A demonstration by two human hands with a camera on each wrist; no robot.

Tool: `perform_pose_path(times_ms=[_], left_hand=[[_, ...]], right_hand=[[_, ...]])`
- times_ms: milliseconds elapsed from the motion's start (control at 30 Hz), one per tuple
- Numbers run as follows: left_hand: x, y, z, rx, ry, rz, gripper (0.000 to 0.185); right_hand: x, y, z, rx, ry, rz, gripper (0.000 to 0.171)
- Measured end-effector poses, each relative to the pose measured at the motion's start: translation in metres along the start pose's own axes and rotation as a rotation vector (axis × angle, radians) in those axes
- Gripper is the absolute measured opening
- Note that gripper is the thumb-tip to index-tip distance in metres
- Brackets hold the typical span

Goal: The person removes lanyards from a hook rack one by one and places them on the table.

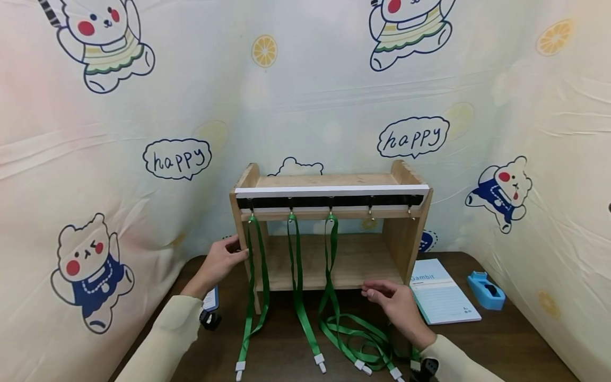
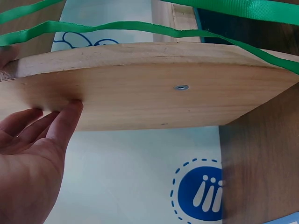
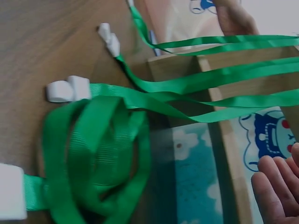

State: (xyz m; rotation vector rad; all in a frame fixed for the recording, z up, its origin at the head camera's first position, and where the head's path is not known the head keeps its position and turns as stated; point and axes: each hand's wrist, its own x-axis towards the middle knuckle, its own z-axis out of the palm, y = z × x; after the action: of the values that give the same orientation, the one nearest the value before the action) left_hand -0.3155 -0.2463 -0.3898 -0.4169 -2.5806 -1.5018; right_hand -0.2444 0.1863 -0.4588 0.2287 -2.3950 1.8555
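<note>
A small wooden shelf (image 1: 329, 260) stands on the dark table, with several hooks along the black strip under its white front edge. Three green lanyards (image 1: 299, 286) with white clips hang from the left hooks; the two hooks on the right bear none. My left hand (image 1: 220, 265) touches the shelf's left side panel (image 2: 131, 93), fingertips on the outer face and thumb at the front edge. My right hand (image 1: 393, 305) is by the front edge of the lower board, its fingers loosely bent and holding nothing. Whether its fingertips touch the board, I cannot tell.
More green lanyards (image 3: 88, 154) lie in a loose heap before the shelf, partly under my right wrist. A light-blue notebook (image 1: 444, 292) and a blue tape dispenser (image 1: 486, 290) lie to the right. A blue-edged card (image 1: 211, 300) shows beside my left wrist. A printed curtain hangs behind.
</note>
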Motion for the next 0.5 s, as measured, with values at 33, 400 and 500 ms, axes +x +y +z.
perform_pose_path(times_ms=[33,400,500], left_hand=[[0.0,0.0,0.0,0.0,0.002,0.001,0.048],[0.0,0.001,0.0,-0.002,0.003,0.007,0.046],[0.001,0.001,0.0,0.006,0.003,0.004,0.046]], right_hand=[[0.001,-0.002,-0.001,0.018,-0.002,-0.008,0.027],[0.011,-0.034,-0.018,0.03,-0.014,-0.134,0.034],[0.014,-0.046,-0.021,0.045,-0.021,-0.161,0.035]])
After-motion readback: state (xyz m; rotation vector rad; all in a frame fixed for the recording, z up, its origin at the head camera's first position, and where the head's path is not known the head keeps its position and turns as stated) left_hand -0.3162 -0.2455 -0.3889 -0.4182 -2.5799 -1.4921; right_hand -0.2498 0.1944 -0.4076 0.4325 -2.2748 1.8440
